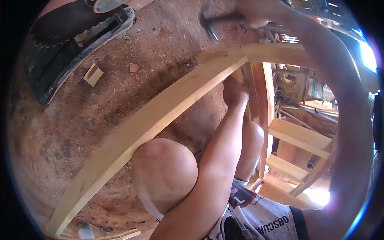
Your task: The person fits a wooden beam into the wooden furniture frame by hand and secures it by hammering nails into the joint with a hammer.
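Up at the top, my right hand [256, 14] is wrapped around the handle of a hammer [209, 27], raised past the end of the wood joint. A long pale wooden beam [160, 116] runs from the lower left to this joint, resting by my bent knee. There it meets another wooden beam [280, 53] that extends right under my raised arm. Just below the joint, my left hand [235, 91] is closed against a short upright wooden piece [239, 75]; its fingers are in shadow and partly hidden. Small nail-like points stick up near the joint.
A toothed saw blade [60, 24] lies at the upper left beside a dark curved guard [84, 52]. A small yellow box [93, 75] and a reddish chip [133, 67] sit on the dirt floor [108, 104]. A slatted wooden frame [300, 136] stands at right.
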`<state>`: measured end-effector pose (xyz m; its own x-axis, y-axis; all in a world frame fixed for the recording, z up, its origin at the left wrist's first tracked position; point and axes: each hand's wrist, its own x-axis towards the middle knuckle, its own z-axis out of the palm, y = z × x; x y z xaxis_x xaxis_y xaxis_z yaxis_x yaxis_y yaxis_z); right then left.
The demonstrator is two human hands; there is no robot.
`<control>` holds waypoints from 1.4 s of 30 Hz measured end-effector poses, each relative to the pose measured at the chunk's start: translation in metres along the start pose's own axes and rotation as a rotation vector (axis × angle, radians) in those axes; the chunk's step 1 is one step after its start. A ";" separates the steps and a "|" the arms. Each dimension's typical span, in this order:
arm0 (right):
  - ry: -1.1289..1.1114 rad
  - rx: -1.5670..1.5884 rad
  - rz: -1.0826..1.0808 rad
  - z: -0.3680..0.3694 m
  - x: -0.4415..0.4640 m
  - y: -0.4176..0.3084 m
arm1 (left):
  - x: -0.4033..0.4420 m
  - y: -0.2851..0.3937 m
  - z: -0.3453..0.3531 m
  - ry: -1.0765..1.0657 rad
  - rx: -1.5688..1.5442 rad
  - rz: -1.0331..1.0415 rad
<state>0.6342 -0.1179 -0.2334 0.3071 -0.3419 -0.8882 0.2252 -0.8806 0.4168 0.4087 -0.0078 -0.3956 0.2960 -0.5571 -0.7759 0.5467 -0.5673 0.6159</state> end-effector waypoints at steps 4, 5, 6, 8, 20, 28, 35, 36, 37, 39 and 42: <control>0.323 0.146 0.389 0.031 0.032 0.016 | 0.000 -0.002 0.000 -0.029 0.018 0.019; 0.246 0.010 0.298 0.025 0.000 -0.015 | -0.002 0.000 -0.004 -0.025 0.015 0.024; 0.212 -0.064 0.262 0.022 -0.006 -0.019 | -0.006 0.005 -0.008 -0.024 0.039 0.003; 0.097 -0.084 0.180 0.024 0.001 -0.017 | -0.007 0.014 -0.012 -0.020 0.060 0.003; -0.002 -0.057 0.266 0.044 0.017 0.000 | 0.002 0.005 -0.010 -0.119 0.003 -0.019; 0.334 0.471 0.466 0.054 0.010 0.013 | -0.004 0.004 -0.011 -0.138 0.022 -0.013; 0.124 0.188 0.344 -0.001 0.000 -0.005 | -0.006 0.001 -0.010 -0.114 0.022 0.006; 0.195 0.231 0.374 0.004 -0.001 -0.003 | -0.004 0.004 -0.009 -0.114 0.055 0.002; 0.269 0.275 0.400 0.008 -0.004 -0.002 | -0.003 0.000 -0.006 -0.121 0.053 -0.006; 0.247 0.091 0.258 0.023 -0.013 -0.018 | 0.003 -0.002 -0.001 -0.100 0.036 0.021; 0.031 -0.036 0.156 0.047 0.013 -0.020 | -0.002 0.002 -0.008 -0.083 -0.019 0.052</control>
<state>0.5907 -0.1203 -0.2618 0.3690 -0.4626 -0.8061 0.2053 -0.8053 0.5561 0.4157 -0.0027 -0.3934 0.2593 -0.6342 -0.7284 0.5471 -0.5251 0.6519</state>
